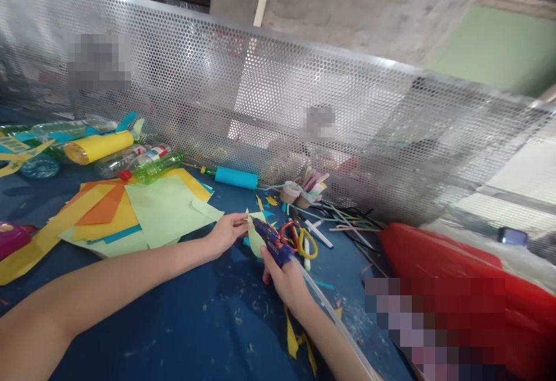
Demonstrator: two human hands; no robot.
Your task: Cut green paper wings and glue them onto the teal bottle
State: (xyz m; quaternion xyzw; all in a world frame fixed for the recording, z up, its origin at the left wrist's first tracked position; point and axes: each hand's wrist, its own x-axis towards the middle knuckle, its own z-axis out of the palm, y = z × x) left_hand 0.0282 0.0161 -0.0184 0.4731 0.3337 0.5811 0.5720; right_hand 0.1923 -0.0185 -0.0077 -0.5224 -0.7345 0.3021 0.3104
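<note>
My right hand [284,279] is wrapped round a dark blue glue gun [274,242], with a long clear glue stick [332,311] running out of its back along my forearm. In my left hand [230,233], fingertips pinch a small pale green paper piece [256,241]. The gun's nozzle points at this paper close to my left fingertips; whether it touches I cannot tell. Just beyond the gun lie scissors with red handles [289,236] and scissors with yellow handles [308,244].
Sheets of coloured paper [160,207] lie on the blue table [186,323]. Plastic bottles [158,167] and a blue-wrapped bottle [237,177] stand along the perforated metal screen [369,114]. Cardboard rolls [289,193] with sticks are behind the scissors. A red plastic bag [434,259] sits right.
</note>
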